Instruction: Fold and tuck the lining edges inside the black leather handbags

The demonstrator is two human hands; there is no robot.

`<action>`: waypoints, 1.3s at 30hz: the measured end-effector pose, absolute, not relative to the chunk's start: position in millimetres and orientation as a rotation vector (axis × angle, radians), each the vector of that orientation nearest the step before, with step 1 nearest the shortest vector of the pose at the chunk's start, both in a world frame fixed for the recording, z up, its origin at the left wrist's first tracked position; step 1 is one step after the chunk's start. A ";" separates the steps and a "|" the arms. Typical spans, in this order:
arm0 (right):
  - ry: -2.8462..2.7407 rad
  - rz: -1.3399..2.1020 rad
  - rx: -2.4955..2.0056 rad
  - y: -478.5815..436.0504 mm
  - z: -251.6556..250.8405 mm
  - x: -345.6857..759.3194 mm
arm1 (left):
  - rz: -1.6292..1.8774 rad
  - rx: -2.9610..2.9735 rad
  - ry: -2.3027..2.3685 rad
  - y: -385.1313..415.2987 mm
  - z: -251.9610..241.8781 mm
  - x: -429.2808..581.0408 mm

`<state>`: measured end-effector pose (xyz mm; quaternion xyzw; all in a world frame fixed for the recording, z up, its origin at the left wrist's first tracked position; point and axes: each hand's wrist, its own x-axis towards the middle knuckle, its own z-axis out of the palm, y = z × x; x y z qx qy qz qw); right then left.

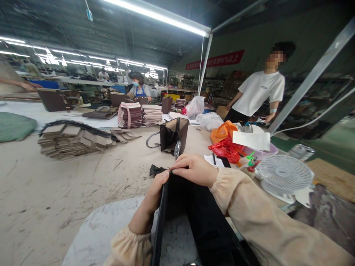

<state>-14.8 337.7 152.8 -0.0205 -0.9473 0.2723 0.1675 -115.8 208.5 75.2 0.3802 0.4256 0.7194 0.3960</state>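
Note:
My left hand (154,192) and my right hand (196,170) meet at the far end of a black fabric bag lining (206,218). Both hands pinch its upper edge, with fingertips almost touching. A short black strip end (155,170) pokes out beyond the left thumb. The lining stretches back toward me, its two long sides apart, and a pale surface shows between them. What exactly lies between the fingertips is too small to make out. Just past my hands stands a dark brown handbag (177,135), its mouth facing me and its handles wrapped in clear plastic.
Left on the table lies a pile of grey-beige card pieces (74,138). Bundled brown panels (130,114) stand farther back. At right are a white fan (284,173), a red plastic bag (229,147) and a metal post (313,77). A person in a white shirt (260,92) stands beyond.

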 end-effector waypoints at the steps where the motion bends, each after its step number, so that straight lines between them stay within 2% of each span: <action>1: -2.700 0.752 -0.053 337.5 152.2 -15.7 | 1.825 0.966 1.088 208.6 74.6 -115.9; 10: -2.687 0.744 0.079 342.7 149.3 -13.1 | 1.810 1.006 1.091 207.9 74.1 -116.0; 27: -2.689 0.759 0.007 339.9 149.8 -17.6 | 1.820 0.982 1.092 208.9 75.4 -113.2; 39: -2.707 0.750 0.114 344.1 145.1 -14.1 | 1.841 0.943 1.101 208.6 68.8 -115.6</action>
